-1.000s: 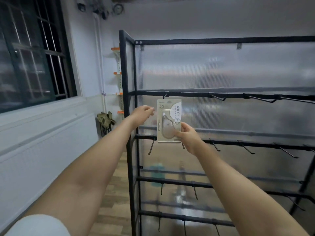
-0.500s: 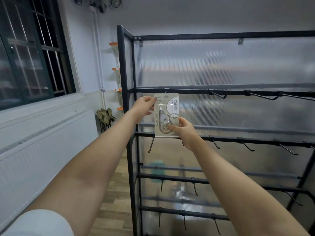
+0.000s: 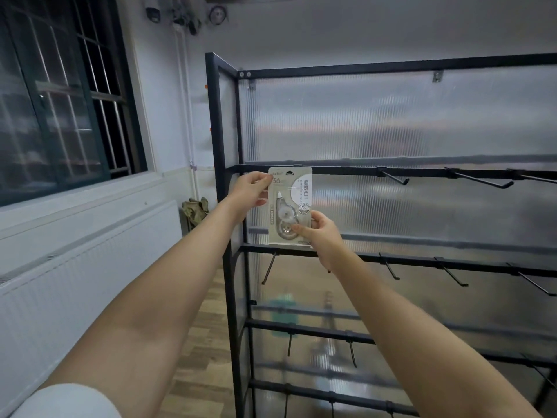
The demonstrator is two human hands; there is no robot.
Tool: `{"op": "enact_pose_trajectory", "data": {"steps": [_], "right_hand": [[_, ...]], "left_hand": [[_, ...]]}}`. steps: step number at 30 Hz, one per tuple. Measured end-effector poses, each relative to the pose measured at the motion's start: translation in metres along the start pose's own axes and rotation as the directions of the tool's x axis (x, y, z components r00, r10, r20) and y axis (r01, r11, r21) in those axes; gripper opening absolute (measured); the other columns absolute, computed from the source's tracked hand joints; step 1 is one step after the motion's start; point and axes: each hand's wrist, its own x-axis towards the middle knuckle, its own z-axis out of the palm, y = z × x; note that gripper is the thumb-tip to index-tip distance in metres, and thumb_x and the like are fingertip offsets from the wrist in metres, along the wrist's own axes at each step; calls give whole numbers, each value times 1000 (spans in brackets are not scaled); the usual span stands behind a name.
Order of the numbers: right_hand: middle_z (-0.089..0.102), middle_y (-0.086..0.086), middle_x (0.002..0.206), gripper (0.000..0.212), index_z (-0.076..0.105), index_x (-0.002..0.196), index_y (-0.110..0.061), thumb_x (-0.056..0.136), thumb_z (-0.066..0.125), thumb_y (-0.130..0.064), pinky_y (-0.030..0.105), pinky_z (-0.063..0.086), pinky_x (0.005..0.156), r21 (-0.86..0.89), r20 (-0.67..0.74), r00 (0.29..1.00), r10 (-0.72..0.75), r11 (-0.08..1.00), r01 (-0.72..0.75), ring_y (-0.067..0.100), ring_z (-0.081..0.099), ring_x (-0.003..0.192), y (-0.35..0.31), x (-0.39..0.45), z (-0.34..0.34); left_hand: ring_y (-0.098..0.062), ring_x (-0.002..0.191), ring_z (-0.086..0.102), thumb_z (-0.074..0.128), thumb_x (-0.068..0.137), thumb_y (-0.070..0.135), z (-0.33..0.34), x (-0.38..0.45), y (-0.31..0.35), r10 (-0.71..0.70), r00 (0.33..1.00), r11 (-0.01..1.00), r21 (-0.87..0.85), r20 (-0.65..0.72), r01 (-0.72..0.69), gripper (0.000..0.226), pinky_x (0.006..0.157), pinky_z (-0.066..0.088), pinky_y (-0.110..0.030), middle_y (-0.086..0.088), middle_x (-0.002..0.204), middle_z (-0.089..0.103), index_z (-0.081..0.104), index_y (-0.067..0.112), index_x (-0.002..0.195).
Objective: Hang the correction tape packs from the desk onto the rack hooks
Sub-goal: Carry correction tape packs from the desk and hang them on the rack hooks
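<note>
Holding pack (image 3: 290, 206) against rack (image 3: 340, 171), both hands.

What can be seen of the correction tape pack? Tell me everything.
The correction tape pack is a pale upright card with a clear blister over a round grey dispenser, a printed "36" and a dark hang hole at its top edge. It sits against the rack's upper hook bar. The left hand pinches its upper left corner; the right hand grips its lower right.

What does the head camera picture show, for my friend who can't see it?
Two bare hands hold a correction tape pack up against a black rack: the left hand pinches its top corner, the right hand its lower edge. Empty hooks stick out to the right.
</note>
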Motion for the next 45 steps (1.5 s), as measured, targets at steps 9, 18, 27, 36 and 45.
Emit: {"op": "enact_pose_trajectory", "data": {"steps": [9, 18, 27, 36, 45], "right_hand": [[70, 5, 104, 30, 57, 114, -11, 86, 65, -3, 20, 52, 73, 105, -10, 1000, -15, 994, 16, 15, 67, 92, 13, -1, 8], [71, 0, 92, 23, 60, 100, -19, 85, 65, -2, 20, 53, 72, 124, -10, 998, -63, 990, 64, 10, 68, 81, 9, -9, 10], [71, 7, 96, 22, 62, 102, -15, 84, 68, -4, 26, 56, 73, 101, -24, 999, -40, 994, 43, 17, 68, 82, -1, -17, 11], [71, 5, 99, 20, 62, 94, -21, 83, 69, -5, 34, 55, 85, 94, -32, 999, -24, 995, 27, 21, 68, 94, 1, -21, 17], [69, 8, 101, 22, 61, 110, -5, 89, 58, 2, 26, 56, 83, 75, 42, 991, 129, 988, -131, 16, 67, 90, 38, -10, -8]], "left_hand": [[-4, 81, 62, 49, 99, 28, -1, 7, -11, 57, 998, 998, -4, 29, -57, 15, 70, 47, -20, 9, 87, 67, 61, 20, 103], [-11, 88, 65, 51, 98, 27, 0, 10, -15, 36, 999, 996, -81, 19, -34, 14, 76, 50, -23, 3, 95, 69, 61, 19, 103], [-9, 79, 66, 52, 98, 29, 3, 7, -17, 46, 999, 991, -128, 5, -45, 14, 73, 51, -23, 6, 86, 70, 63, 20, 94], [-5, 73, 64, 49, 99, 26, 3, 1, -24, 43, 999, 996, -84, -2, -43, 16, 62, 49, -17, 6, 83, 68, 61, 17, 95], [-9, 75, 59, 52, 98, 27, 9, 24, -34, 36, 999, 998, -55, -11, -37, 14, 74, 52, -24, 4, 85, 65, 61, 19, 91]]}}
